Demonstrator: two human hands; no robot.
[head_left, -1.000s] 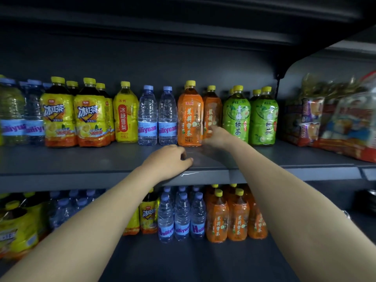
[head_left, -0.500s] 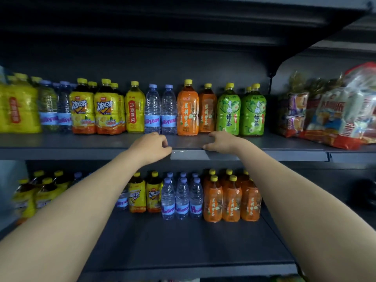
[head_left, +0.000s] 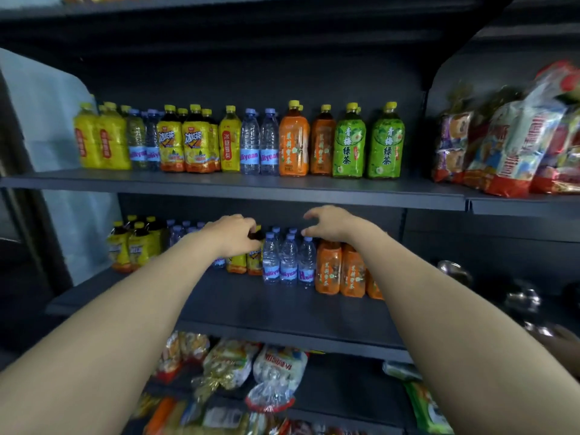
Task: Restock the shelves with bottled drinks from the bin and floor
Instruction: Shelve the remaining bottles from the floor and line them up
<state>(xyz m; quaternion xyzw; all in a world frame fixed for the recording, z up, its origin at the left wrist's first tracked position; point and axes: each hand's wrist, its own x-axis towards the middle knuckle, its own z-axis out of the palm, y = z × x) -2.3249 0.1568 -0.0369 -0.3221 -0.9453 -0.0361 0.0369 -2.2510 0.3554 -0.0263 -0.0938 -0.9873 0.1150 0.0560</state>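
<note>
My left hand [head_left: 233, 234] is at the middle shelf [head_left: 251, 306], its fingers curled around the dark neck of a yellow iced tea bottle [head_left: 255, 261]; a firm grip does not show. My right hand [head_left: 329, 223] hovers with its fingers spread just above the clear water bottles [head_left: 288, 262] and the orange tea bottles [head_left: 329, 268], holding nothing. The upper shelf [head_left: 219, 185] carries a full row of yellow, water, orange and green tea bottles [head_left: 349, 146].
Snack bags [head_left: 508, 146] fill the upper shelf's right section. More bagged snacks [head_left: 276, 372] lie on the lower shelf. Shiny metal ware [head_left: 521, 296] sits at the right. The middle shelf has bare room in front of its bottles.
Both hands have left the upper shelf's front edge and dropped to the bottle tops on the middle shelf. The view has pulled back and tilted down.
</note>
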